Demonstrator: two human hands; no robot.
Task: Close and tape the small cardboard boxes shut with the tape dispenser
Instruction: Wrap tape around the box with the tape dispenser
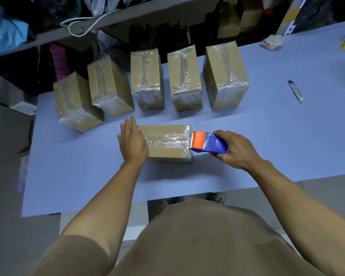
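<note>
The box [165, 143] lies on the blue tabletop [247, 152] with its long axis running left to right, a strip of clear tape along its top. The left hand [132, 142] presses flat, fingers straight, on the box's left end, while the right hand [236, 149] holds the dispenser [208, 143] in a full grip, its orange nose pointing left and touching the box's right end. Five taped boxes [147, 78] stand in a row behind, a knife [296, 91] well to the right.
</note>
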